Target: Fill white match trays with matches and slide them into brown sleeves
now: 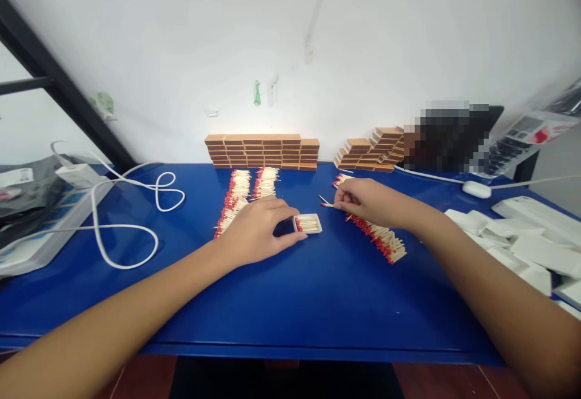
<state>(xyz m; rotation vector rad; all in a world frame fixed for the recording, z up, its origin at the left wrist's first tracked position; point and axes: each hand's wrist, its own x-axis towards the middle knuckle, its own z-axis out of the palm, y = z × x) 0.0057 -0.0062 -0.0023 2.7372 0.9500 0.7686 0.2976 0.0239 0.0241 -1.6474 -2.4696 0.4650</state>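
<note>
A small white matchbox tray lies on the blue table with some red-tipped matches inside. My left hand grips its left end between thumb and fingers. In a pinch, my right hand holds a few matches, heads pointing left, to the right of the tray and slightly farther back. Beneath and beside that hand runs a long row of loose matches, partly covered by it. More piled matches lie behind my left hand, with a second pile beside them; my hand hides some.
Stacked matchboxes stand against the wall, with a leaning, uneven stack farther right. White empty-looking trays are heaped at the right. A white cable loops across the left side, near a plastic container. Another cable carries a white switch.
</note>
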